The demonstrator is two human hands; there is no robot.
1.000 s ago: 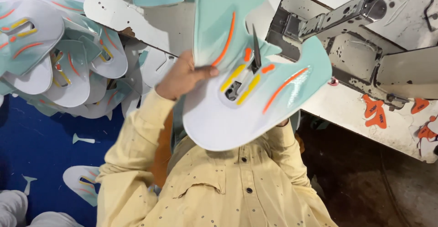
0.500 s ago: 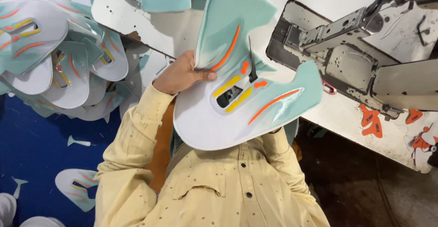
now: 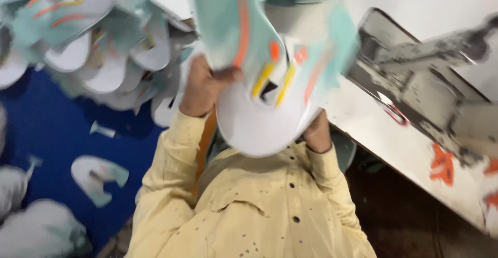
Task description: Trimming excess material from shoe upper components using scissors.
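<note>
- Left hand [image 3: 205,84] pinches the left edge of a white-and-teal cut panel [image 3: 259,118], thumb on top.
- Right hand [image 3: 316,133] grips its lower right edge from beneath, fingers hidden.
- Panel is held up in front of the chest, off the surface [image 3: 384,133], likely for a look-over.
- Pile of like pieces [image 3: 93,45] lies at left; sewing machine [image 3: 415,86] at right.

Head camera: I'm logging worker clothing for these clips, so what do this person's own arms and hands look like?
Both arms are covered by the long sleeves of a pale yellow button-up shirt with dark buttons and small dark specks. The cuffs end at the wrists. The left hand and right hand are bare: no gloves, and no rings or watch visible, though the picture is blurred.
</note>
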